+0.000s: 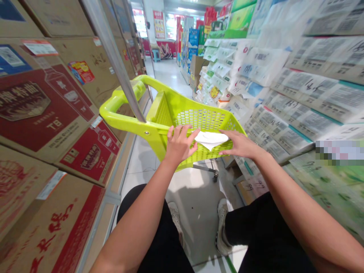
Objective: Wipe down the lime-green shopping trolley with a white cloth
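A yellow-green shopping cart with a perforated basket stands in front of me. Over its near rim lies a folded white cloth, one corner hanging down outside; whether it is paper or fabric I cannot tell. My left hand is at the cloth's left end, fingers bent over the rim and thumb below. At the right end, my right hand has its fingers and thumb around the cloth's edge. The cart's handle is to the left, untouched. Parts of the fingertips are hidden.
Stacked cardboard cartons line the left side, with a metal post close to the cart's handle. White packs with handwritten prices are piled on the right. A tiled aisle runs ahead towards a blue stool.
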`<action>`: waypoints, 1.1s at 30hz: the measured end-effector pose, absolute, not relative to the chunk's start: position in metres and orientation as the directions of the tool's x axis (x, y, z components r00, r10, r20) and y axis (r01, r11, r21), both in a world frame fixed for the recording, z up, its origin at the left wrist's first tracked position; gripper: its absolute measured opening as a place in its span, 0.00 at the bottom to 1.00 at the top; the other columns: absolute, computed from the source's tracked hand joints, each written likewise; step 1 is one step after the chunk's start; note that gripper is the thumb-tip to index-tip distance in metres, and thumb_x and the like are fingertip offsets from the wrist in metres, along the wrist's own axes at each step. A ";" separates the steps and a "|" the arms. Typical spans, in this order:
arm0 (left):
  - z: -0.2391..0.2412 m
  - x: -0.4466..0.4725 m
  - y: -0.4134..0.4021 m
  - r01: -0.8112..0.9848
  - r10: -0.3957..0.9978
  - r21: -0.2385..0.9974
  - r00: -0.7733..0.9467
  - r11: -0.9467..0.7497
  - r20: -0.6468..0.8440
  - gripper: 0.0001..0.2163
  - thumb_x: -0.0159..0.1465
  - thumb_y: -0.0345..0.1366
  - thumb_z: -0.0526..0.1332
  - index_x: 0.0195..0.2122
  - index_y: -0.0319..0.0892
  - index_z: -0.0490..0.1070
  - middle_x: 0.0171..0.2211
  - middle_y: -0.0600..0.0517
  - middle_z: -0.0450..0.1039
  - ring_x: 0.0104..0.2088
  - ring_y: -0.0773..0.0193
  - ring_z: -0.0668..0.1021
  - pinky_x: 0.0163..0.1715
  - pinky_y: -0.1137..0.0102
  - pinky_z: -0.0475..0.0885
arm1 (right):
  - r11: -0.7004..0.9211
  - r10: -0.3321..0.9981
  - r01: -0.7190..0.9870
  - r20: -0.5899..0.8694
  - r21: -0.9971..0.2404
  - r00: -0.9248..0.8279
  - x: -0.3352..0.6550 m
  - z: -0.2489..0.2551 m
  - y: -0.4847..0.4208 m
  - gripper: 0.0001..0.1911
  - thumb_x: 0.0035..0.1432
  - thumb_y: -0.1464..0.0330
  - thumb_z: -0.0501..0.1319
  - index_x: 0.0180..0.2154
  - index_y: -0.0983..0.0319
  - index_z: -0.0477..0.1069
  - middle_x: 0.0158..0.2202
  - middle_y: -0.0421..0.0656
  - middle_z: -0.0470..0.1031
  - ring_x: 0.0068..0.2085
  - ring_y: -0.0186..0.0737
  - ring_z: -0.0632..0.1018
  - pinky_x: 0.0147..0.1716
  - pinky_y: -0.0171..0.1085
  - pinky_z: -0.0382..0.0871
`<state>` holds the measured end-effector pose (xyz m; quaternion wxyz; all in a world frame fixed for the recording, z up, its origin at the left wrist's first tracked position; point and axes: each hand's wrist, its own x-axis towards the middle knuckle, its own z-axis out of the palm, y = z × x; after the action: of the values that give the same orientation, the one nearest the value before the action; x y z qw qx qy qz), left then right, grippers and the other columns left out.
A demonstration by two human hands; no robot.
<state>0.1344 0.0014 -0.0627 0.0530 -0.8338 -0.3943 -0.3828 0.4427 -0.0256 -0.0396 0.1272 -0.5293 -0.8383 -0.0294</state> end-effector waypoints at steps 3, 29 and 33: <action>-0.065 0.142 0.002 0.689 0.605 0.197 0.419 -0.697 0.677 0.25 0.64 0.31 0.62 0.61 0.63 0.72 0.63 0.51 0.71 0.64 0.45 0.69 0.70 0.41 0.44 | 0.415 0.875 0.905 0.313 -0.096 -0.369 0.465 -0.053 -0.034 0.31 0.69 0.57 0.59 0.68 0.63 0.64 0.61 0.55 0.74 0.59 0.55 0.76 0.59 0.53 0.69; -0.033 0.095 0.013 0.832 0.613 0.347 -0.010 -0.434 0.790 0.18 0.64 0.30 0.56 0.52 0.50 0.77 0.59 0.47 0.72 0.69 0.45 0.63 0.71 0.40 0.37 | 0.450 0.733 0.871 0.639 -0.198 -0.233 0.314 -0.015 0.002 0.23 0.72 0.56 0.51 0.58 0.62 0.70 0.59 0.54 0.72 0.62 0.54 0.69 0.62 0.49 0.61; -0.028 0.090 0.018 0.847 0.686 0.359 0.010 -0.393 0.727 0.15 0.63 0.31 0.57 0.48 0.48 0.78 0.57 0.43 0.73 0.67 0.42 0.64 0.67 0.41 0.43 | 0.226 0.856 0.946 0.511 -0.231 -0.080 0.276 -0.024 0.022 0.30 0.74 0.49 0.44 0.52 0.61 0.76 0.48 0.54 0.80 0.51 0.53 0.78 0.49 0.46 0.68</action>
<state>0.0901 0.0176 -0.0281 0.0899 -0.7050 -0.5437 -0.4465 0.2757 0.0222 -0.0241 0.2823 -0.6167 -0.7304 -0.0804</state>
